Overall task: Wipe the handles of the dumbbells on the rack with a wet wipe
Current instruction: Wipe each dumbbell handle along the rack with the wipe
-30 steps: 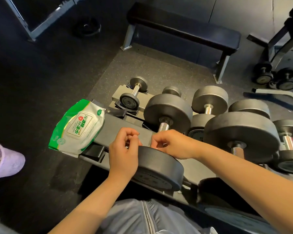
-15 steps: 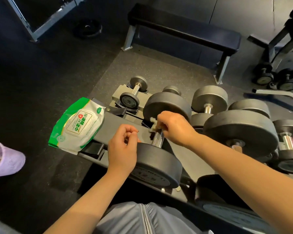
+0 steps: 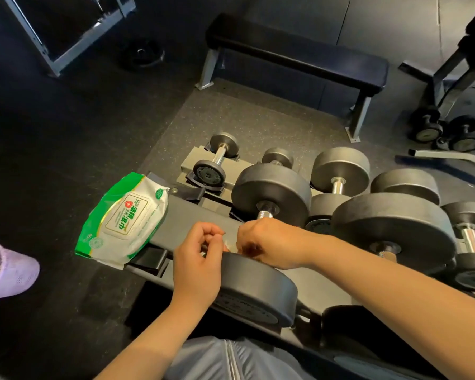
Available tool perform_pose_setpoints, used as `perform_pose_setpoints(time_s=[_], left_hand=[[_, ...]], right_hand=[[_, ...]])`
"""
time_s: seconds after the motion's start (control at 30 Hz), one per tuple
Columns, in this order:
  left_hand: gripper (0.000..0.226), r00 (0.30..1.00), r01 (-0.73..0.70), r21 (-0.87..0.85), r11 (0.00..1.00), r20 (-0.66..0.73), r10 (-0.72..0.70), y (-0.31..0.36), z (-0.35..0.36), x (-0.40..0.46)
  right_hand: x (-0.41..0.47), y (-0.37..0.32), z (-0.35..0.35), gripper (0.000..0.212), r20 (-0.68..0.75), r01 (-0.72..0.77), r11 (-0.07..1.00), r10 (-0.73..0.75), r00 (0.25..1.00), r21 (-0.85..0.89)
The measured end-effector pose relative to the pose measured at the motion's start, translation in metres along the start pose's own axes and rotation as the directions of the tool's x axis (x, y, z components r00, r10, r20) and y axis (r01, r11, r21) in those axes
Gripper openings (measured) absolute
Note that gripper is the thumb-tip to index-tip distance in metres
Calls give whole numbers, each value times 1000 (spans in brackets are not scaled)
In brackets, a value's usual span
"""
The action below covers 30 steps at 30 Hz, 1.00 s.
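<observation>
The leftmost big dumbbell (image 3: 272,187) lies on the dark rack (image 3: 187,215), its near head (image 3: 258,289) in front of me. My right hand (image 3: 269,245) is wrapped around the near end of its knurled handle (image 3: 266,214), gripping a pale wet wipe (image 3: 229,247) that peeks out beside the knuckles. My left hand (image 3: 198,259) rests against the near head with its fingers curled and thumb touching the fingertips; I see nothing held in it. A green and white wipes pack (image 3: 126,218) lies on the rack's left end.
More dumbbells sit to the right (image 3: 390,226) and behind (image 3: 340,168), and a small one (image 3: 217,160) at the back left. A black flat bench (image 3: 294,56) stands beyond the rack. A purple shoe (image 3: 6,270) is on the floor at left.
My right hand slid up the handle toward the far head with the wipe, then came back down to the near end. My left hand stayed put.
</observation>
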<state>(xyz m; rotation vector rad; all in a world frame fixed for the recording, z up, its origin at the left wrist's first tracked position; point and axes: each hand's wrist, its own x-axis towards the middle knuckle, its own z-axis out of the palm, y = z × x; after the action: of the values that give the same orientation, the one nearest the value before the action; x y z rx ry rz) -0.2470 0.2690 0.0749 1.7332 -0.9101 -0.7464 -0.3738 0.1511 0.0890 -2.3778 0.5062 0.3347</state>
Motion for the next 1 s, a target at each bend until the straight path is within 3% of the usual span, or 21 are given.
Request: perform_pose_setpoints(time_s=[0.1, 0.27, 0.53, 0.67, 0.77, 0.9, 1.0], left_hand=[[10, 1000, -15, -18, 1000, 10, 15, 0, 1, 1], [11, 999, -46, -5, 999, 18, 46, -2, 1, 1], [10, 999, -37, -19, 999, 23, 37, -3, 1, 1], [18, 999, -36, -7, 999, 6, 36, -3, 1, 1], [25, 1000, -21, 5, 1000, 1, 21, -2, 1, 1], [16, 1000, -4, 8, 1000, -18, 5, -3, 2, 1], [23, 999, 2, 29, 1000, -33, -1, -1, 2, -1]], right_hand=[[4, 7, -1, 18, -30, 0, 998, -2, 1000, -60], [7, 24, -14, 24, -119, -107, 993, 100, 988, -55], [11, 43, -6, 15, -260, -149, 906, 45, 965, -397], [11, 28, 0, 15, -342, -248, 953, 177, 923, -176], [5, 17, -2, 19, -237, -273, 962, 265, 935, -5], [-3, -2, 0, 12, -72, -220, 966, 231, 970, 135], [-8, -10, 0, 12, 32, -195, 952, 193, 981, 237]])
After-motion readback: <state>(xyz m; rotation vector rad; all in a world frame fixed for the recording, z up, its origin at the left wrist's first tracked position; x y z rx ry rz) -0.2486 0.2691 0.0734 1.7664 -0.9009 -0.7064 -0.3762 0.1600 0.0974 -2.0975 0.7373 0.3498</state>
